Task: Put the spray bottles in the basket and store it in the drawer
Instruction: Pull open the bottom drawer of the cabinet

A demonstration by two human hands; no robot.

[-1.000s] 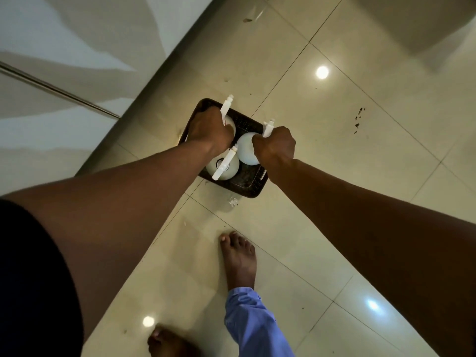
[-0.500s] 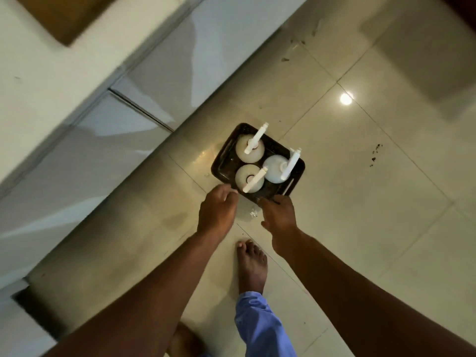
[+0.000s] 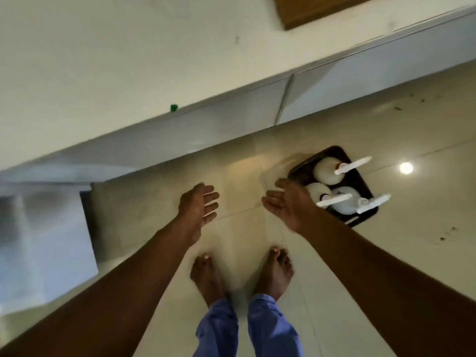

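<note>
1. While both hands hang free above the floor [image 3: 334, 253], the basket [image 3: 360, 176] stands on the tiles just in front of the cabinet [image 3: 231, 117]; it serves as the landmark for every entry here.
2. Basket: dark, rectangular, rounded corners, low rim. Judged set down so that the hands are free to open a drawer first.
3. Spray bottles [image 3: 327, 171]: 3, all inside the basket, upright and packed close. White rounded bodies, smooth and probably plastic; long white trigger heads all point away from the cabinet side. Loading appears complete.
4. Right hand [image 3: 291, 204]: released, palm up, fingers spread, holding nothing. It overlaps the basket's near corner in view; whether it touches the rim cannot be told.
5. Left hand [image 3: 198, 207]: released, fingers loosely extended, empty, well to the left of the basket over bare tile.
6. Cabinet: pale glossy fronts beyond the basket, with a vertical seam [image 3: 283, 99] between 2 panels. Which front is the drawer cannot be told, and none near the basket looks pulled out.
7. Floor: glossy beige tiles, thin grout lines, a lamp reflection [image 3: 406, 168] just right of the basket.
8. Bare feet [image 3: 275, 271] and blue trouser legs [image 3: 273, 328]: nearer the person than the basket.
</note>
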